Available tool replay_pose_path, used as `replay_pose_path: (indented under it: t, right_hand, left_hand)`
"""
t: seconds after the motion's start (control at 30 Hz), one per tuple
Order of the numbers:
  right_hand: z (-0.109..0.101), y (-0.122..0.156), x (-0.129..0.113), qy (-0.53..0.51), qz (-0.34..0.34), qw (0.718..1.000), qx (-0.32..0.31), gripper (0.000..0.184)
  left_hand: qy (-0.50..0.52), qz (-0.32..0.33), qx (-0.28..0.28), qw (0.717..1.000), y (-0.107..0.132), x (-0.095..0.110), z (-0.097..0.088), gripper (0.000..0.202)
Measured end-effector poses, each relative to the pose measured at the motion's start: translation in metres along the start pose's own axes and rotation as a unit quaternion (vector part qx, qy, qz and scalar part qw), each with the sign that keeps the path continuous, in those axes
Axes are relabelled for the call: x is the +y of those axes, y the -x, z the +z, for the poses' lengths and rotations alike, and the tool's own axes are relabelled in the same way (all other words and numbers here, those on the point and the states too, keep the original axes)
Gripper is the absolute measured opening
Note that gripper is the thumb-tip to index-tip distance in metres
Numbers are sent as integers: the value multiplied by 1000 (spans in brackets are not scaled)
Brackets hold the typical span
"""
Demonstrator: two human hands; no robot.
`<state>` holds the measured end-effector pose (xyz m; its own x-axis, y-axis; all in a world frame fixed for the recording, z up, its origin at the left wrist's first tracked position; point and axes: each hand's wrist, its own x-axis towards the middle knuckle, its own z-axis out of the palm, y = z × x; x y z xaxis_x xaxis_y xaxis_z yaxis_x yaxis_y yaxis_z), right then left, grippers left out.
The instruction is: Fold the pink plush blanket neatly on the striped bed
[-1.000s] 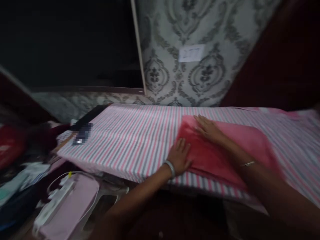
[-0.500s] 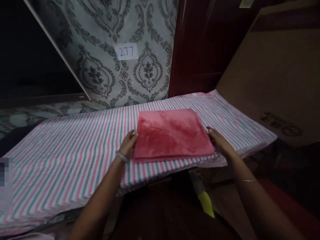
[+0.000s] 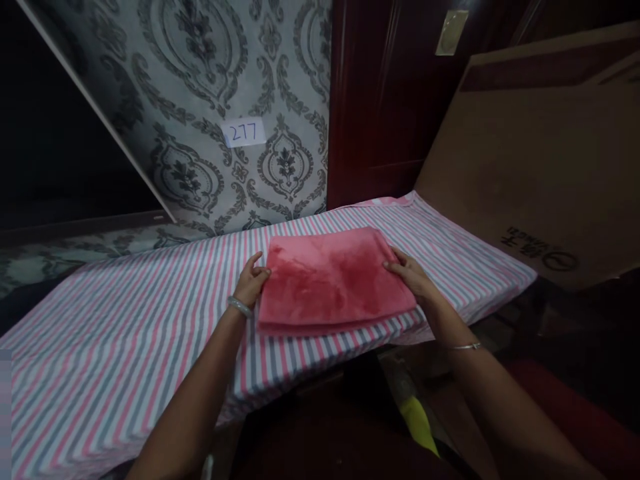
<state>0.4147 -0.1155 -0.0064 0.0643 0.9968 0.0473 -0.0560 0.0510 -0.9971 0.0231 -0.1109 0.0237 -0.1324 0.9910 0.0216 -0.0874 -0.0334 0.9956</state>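
A folded pink plush cloth [image 3: 333,280] lies flat on a board covered in pink, grey and white striped fabric [image 3: 125,340]. My left hand [image 3: 251,279] is at the cloth's left edge, fingers curled on that edge and thumb up. My right hand [image 3: 407,273] rests on the cloth's right edge, fingers closed over it. Each wrist wears a bangle.
Grey damask wallpaper [image 3: 210,133] with a paper label "277" [image 3: 245,132] rises behind the board. A dark red door [image 3: 380,100] stands at the back. A large cardboard sheet [image 3: 540,167] leans at right. A yellow-green object [image 3: 417,420] lies on the floor below.
The camera swung right, then steadied. My hands went from lying flat on the cloth to holding its two side edges, and the right hand slid further onto the cloth.
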Motion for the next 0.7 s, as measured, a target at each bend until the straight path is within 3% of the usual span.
replay_pose_path:
  t: [0.13, 0.27, 0.33, 0.43, 0.57, 0.63, 0.7]
  right_hand:
    - [30, -10, -22, -14, -55, 998, -16, 80]
    - [75, -15, -28, -69, -70, 993, -65, 78]
    - [96, -16, -17, -95, -41, 991, -86, 77]
    - [118, -17, 7, -100, 48, 988, -107, 78]
    - [115, -11, 31, -84, 103, 985, -109, 83]
    - [105, -5, 37, -69, 110, 988, -89, 87]
    - [96, 2, 39, -42, 111, 988, -94, 90]
  left_hand:
    - [-31, 43, 8, 999, 8, 32, -27, 85]
    - [-45, 82, 78, 993, 22, 57, -74, 85]
    - [-55, 76, 117, 989, 32, 52, -96, 88]
    - [-104, 21, 134, 985, 49, 23, -120, 86]
    - [-215, -35, 142, 966, 58, -10, -142, 72]
    - [-328, -1, 177, 928, 48, -6, -147, 75]
    - [-439, 77, 178, 877, 28, 8, -138, 75]
